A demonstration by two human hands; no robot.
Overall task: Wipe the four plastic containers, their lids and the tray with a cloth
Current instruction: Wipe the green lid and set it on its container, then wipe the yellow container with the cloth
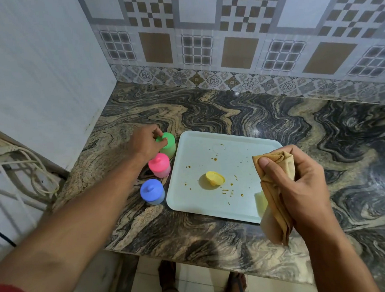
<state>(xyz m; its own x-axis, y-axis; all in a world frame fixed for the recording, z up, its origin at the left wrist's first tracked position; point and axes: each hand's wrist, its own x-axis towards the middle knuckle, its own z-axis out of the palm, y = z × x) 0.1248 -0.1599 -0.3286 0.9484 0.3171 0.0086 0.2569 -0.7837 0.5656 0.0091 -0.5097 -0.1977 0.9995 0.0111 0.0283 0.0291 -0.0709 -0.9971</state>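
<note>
A pale tray (209, 144) with brown specks lies on the marbled counter. A yellow lid (215, 178) lies tilted on it. Left of the tray stand three lidded containers in a row: green (167, 144) at the back, pink (159, 165) in the middle, blue (152, 191) nearest. My left hand (145, 142) pinches the knob of the green lid. My right hand (299, 180) grips a folded tan cloth (276, 206) above the tray's near right corner. A yellow container (260, 201) shows partly behind the cloth.
The counter (298, 125) meets a tiled wall at the back and a white wall on the left. Its front edge runs below the tray. Cables (19, 165) hang to the far left. My feet stand on the pale floor beneath.
</note>
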